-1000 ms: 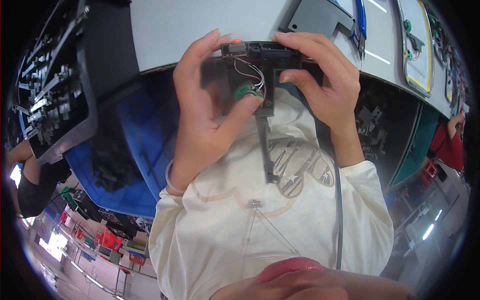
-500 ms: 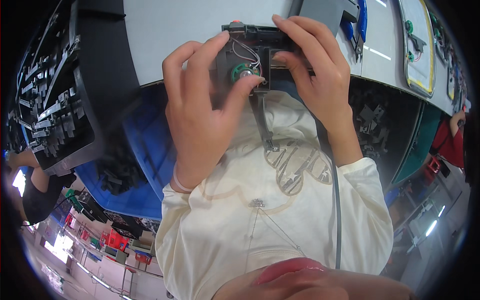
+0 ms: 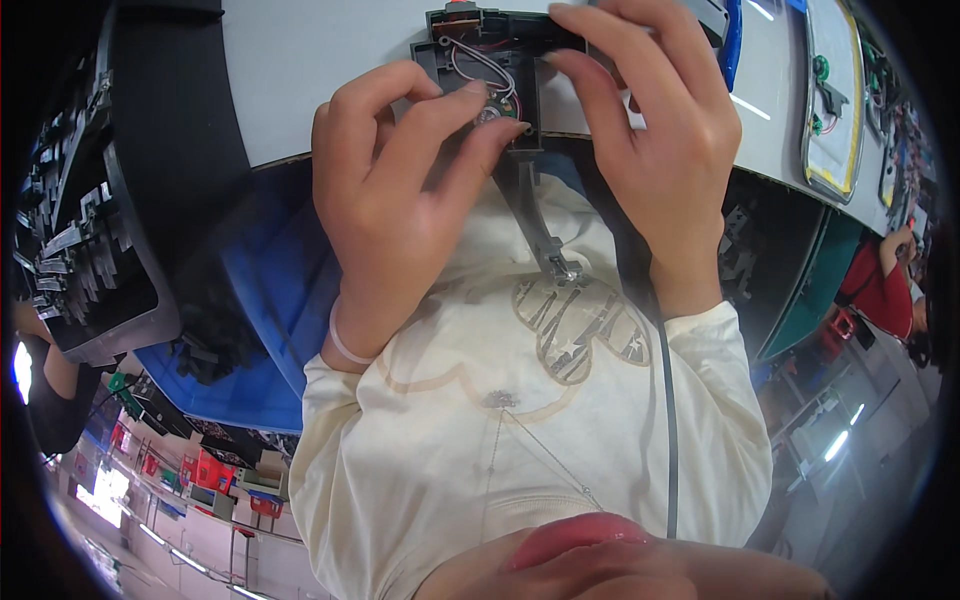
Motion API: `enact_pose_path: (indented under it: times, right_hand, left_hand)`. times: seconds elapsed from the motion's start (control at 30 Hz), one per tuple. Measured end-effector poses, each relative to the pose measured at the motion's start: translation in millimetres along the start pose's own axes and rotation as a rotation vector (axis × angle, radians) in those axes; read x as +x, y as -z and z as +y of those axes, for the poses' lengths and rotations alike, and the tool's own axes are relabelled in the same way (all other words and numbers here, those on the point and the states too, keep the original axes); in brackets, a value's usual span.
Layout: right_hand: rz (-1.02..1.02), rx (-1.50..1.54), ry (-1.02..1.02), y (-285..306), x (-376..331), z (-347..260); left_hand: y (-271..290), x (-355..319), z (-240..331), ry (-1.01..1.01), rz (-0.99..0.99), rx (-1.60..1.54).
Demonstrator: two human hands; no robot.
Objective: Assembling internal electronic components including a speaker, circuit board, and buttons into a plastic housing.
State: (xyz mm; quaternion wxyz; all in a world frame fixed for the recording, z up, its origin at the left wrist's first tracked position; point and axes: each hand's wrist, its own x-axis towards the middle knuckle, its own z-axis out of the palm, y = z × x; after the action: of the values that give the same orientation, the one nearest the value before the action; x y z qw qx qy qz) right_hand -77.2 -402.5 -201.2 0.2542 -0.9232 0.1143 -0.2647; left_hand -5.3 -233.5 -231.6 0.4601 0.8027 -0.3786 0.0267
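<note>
A dark grey plastic housing [image 3: 528, 95] lies open at the near edge of the white table, its curved arm [image 3: 538, 225] pointing toward me. Thin wires [image 3: 485, 62] loop inside it to a small round green speaker-like part [image 3: 497, 104]. My left hand [image 3: 400, 175] has thumb and index finger closed around this round part, covering much of it. At the housing's far right end is my right hand [image 3: 665, 130], its index finger and thumb gripping that end. A small red piece [image 3: 460, 3] shows at the housing's far left corner.
A black tray [image 3: 110, 250] of dark metal-and-plastic parts stands at left, above a blue bin [image 3: 240, 370]. Blue-handled pliers [image 3: 733, 45] lie at the far right, near a yellow-edged tray [image 3: 850, 165] with green round parts. Other people sit at both sides.
The housing has shifted farther from me in the picture. My left index finger has come from the housing's far left edge down to the round green part.
</note>
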Motion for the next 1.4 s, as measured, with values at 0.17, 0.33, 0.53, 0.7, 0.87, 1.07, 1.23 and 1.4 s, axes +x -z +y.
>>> enact_pose_path:
  times: [0.17, 0.33, 0.53, 0.7, 0.87, 1.07, 1.23, 1.4]
  right_hand:
    - [-0.099, 0.046, -0.047, -6, 22, 0]
    - [-0.025, 0.073, -0.009, -4, 37, -11]
    - [-0.251, -0.014, -0.119, 3, 53, -21]
    - [-0.101, 0.068, -0.014, -8, 36, 9]
    - [-0.057, 0.213, -0.156, 5, 33, 8]
    - [-0.242, 0.126, -0.191, 2, 49, 1]
    - [-0.298, 0.062, -0.168, 5, 53, 2]
    - [-0.172, -0.171, 0.075, 41, 43, 26]
  left_hand:
    - [6, 4, 1, -0.052, -0.042, 0.089]
    - [6, 10, -3, -0.069, -0.024, 0.040]
    - [-6, 17, -11, -0.105, -0.024, -0.186]
    - [-11, 18, -15, -0.116, 0.027, -0.156]
    - [-1, 21, -8, -0.103, -0.072, -0.142]
    - [-2, 18, -11, 0.056, -0.026, -0.199]
    - [-11, 16, -13, -0.009, 0.031, -0.266]
    - [-12, 14, -14, -0.013, 0.043, -0.240]
